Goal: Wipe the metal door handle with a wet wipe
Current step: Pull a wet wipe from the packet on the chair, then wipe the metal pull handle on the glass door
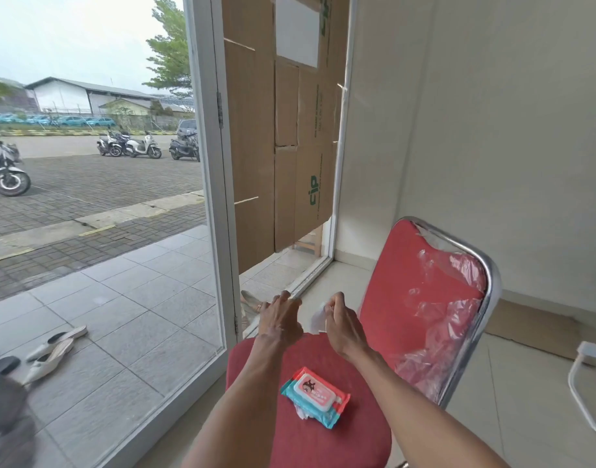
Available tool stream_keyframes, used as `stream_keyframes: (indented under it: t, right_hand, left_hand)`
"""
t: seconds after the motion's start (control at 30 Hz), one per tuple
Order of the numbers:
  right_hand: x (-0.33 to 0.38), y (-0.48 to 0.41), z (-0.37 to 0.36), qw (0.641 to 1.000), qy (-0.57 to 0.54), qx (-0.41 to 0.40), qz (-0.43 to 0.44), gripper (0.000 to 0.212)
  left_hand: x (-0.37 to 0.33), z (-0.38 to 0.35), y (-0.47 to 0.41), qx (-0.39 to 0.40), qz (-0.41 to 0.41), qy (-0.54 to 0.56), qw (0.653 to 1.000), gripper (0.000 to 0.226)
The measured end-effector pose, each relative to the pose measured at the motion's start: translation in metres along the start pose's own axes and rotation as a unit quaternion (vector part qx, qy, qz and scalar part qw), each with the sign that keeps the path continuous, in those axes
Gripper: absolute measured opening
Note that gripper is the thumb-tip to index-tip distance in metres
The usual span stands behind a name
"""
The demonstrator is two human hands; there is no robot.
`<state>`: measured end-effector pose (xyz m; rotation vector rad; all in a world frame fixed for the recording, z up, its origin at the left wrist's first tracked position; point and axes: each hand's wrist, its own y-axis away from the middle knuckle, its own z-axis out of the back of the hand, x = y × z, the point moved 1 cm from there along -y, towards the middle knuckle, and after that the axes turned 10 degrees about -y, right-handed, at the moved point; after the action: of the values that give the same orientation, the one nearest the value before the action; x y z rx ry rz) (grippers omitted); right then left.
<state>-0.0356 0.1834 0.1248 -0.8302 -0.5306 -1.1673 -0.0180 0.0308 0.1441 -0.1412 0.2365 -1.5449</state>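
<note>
A white wet wipe (317, 317) hangs crumpled from my right hand (342, 327), which pinches its top edge between thumb and fingers. My left hand (280, 320) hovers just to the left of it, fingers loosely curled downward, and I see nothing held in it. Both hands are above the front of a red chair seat (357, 434). A teal and pink wipe pack (315, 395) lies on that seat with its lid shut and a wipe's corner poking out underneath. No metal door handle shows in this view.
The red chair has a chrome-framed backrest (451, 298) covered in torn plastic. A white-framed glass panel (219, 204) stands to the left, with cardboard (283, 146) behind the doorway. Shoes (53, 352) lie outside on the tiles. A white bent tube (585, 393) sits at the right edge.
</note>
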Motion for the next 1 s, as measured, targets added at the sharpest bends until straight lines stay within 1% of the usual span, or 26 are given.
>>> stream_keyframes:
  t: [0.13, 0.27, 0.37, 0.43, 0.57, 0.67, 0.73, 0.8, 0.87, 0.9, 1.0]
  right_hand:
    - [0.076, -0.028, 0.055, 1.0, -0.015, -0.01, -0.007, 0.012]
    - [0.169, -0.056, 0.113, 0.999, -0.047, -0.016, -0.013, 0.014]
    - [0.246, -0.079, 0.153, 0.996, -0.081, -0.023, -0.003, 0.01]
    - [0.301, -0.095, 0.177, 0.995, -0.1, -0.028, 0.008, 0.009]
    - [0.406, -0.123, 0.207, 0.987, -0.148, -0.04, 0.052, 0.012]
    - [0.474, -0.138, 0.212, 0.979, -0.178, -0.043, 0.089, 0.01]
    - [0.519, -0.146, 0.205, 0.973, -0.197, -0.034, 0.113, 0.012]
    - [0.557, -0.15, 0.19, 0.965, -0.22, -0.01, 0.141, 0.015]
    - [0.594, -0.151, 0.172, 0.96, -0.224, 0.017, 0.169, 0.011]
    - [0.622, -0.143, 0.152, 0.954, -0.234, 0.042, 0.182, 0.008]
    - [0.664, -0.138, 0.129, 0.937, -0.278, 0.064, 0.203, 0.002]
  left_hand:
    - [0.005, 0.095, -0.021, 0.0, 0.004, -0.01, 1.0, 0.054]
    - [0.016, 0.209, -0.036, -0.013, 0.01, -0.005, 1.0, 0.057]
    - [0.028, 0.298, -0.046, -0.035, 0.019, -0.007, 0.999, 0.051]
    - [0.037, 0.361, -0.051, -0.058, 0.021, -0.003, 0.998, 0.051]
    - [0.052, 0.47, -0.057, -0.092, -0.003, 0.032, 0.995, 0.051]
    - [0.07, 0.53, -0.054, -0.12, 0.007, 0.054, 0.991, 0.044]
    - [0.091, 0.565, -0.045, -0.136, 0.038, 0.06, 0.988, 0.039]
    - [0.117, 0.59, -0.034, -0.161, 0.07, 0.037, 0.984, 0.032]
    - [0.142, 0.613, -0.021, -0.206, 0.112, -0.002, 0.972, 0.024]
    - [0.166, 0.625, -0.002, -0.22, 0.15, -0.03, 0.963, 0.021]
    - [0.197, 0.649, 0.021, -0.241, 0.193, -0.067, 0.949, 0.019]
